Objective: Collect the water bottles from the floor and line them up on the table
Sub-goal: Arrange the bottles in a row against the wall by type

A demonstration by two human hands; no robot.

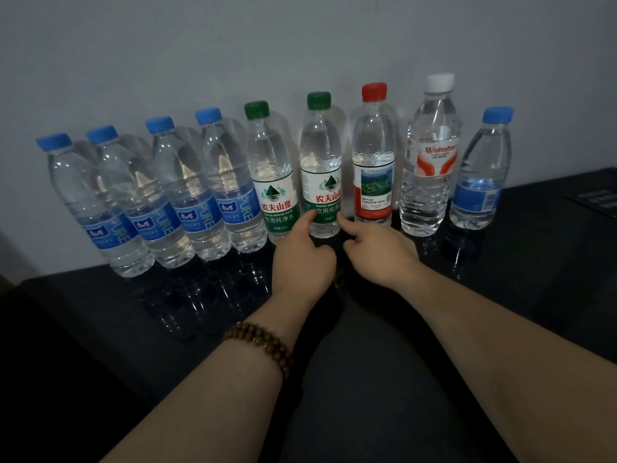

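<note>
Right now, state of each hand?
Left hand: open, one straight finger touching the green-capped bottle between the hands.
Right hand: open, one finger at that bottle's base, gripping nothing.

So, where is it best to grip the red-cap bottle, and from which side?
Round the label of the red-cap bottle, from the front. It stands upright; a green-cap bottle and the white-cap bottle crowd its sides and the wall is behind, so only the front is free.
</note>
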